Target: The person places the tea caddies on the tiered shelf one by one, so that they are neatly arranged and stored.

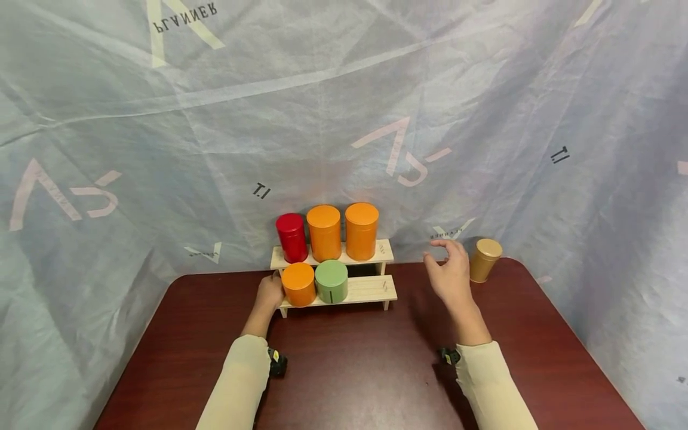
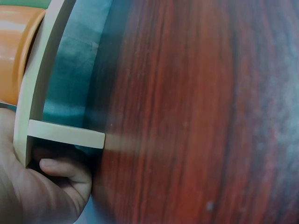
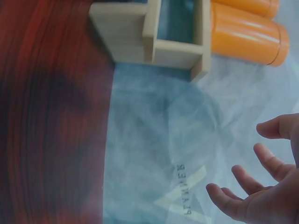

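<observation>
A two-step wooden stand [image 1: 371, 288] holds several round tins. My left hand [image 1: 270, 291] grips the left end of its lower step; in the left wrist view the fingers [image 2: 70, 170] curl under the board beside a short leg. A short orange tin [image 1: 298, 286] and a short green tin [image 1: 331, 283] stand on that step, the orange one nearest the left hand. On the upper step are a red tin [image 1: 292, 239] and two tall orange tins [image 1: 325, 234]. My right hand [image 1: 450, 276] hovers right of the stand, fingers spread and bent, holding nothing.
A gold tin [image 1: 485, 261] stands on the dark red table [image 1: 344, 370] near its back right corner, just beyond the right hand. Grey printed cloth [image 1: 322, 119] hangs behind the table and along both sides.
</observation>
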A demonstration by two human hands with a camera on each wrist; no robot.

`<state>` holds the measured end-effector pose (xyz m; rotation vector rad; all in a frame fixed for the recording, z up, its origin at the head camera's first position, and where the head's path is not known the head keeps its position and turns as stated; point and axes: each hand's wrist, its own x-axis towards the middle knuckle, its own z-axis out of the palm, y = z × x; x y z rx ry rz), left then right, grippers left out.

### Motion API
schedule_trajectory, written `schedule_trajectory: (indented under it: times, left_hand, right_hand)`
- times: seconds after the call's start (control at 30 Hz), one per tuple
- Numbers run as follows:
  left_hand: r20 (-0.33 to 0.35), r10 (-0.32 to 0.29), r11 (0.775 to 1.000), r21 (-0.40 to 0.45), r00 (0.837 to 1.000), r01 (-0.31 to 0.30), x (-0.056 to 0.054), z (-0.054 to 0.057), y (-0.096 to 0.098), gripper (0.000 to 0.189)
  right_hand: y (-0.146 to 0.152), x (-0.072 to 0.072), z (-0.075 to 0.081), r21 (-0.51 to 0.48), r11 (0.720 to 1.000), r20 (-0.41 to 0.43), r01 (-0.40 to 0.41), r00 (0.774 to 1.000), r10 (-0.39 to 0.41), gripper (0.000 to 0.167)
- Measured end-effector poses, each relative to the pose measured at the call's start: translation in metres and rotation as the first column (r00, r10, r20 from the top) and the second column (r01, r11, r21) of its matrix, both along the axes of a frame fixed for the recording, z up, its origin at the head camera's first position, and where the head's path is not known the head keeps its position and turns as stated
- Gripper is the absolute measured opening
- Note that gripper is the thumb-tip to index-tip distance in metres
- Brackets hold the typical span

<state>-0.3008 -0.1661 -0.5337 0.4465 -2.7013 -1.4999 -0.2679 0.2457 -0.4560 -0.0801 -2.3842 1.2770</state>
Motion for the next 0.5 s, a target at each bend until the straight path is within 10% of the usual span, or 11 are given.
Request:
schedule_trajectory:
  times: [0.3,0.5]
  left_hand:
    - [0.004,-0.002,1.000,0.001,1.000,0.002,-0.001,-0.003,0.000,0.062]
    - [0.002,0.000,1.000,-0.011,1.000,0.000,-0.001,-0.004,0.000,0.066]
  right_hand:
    - [0.029,-0.004,-0.005,0.052,0.998,0.016,0.019,1.000,-0.020,0.041]
    - [0.047,-0.006,-0.005,-0.089,0.984,0.037,0.156,0.987,-0.153,0.062]
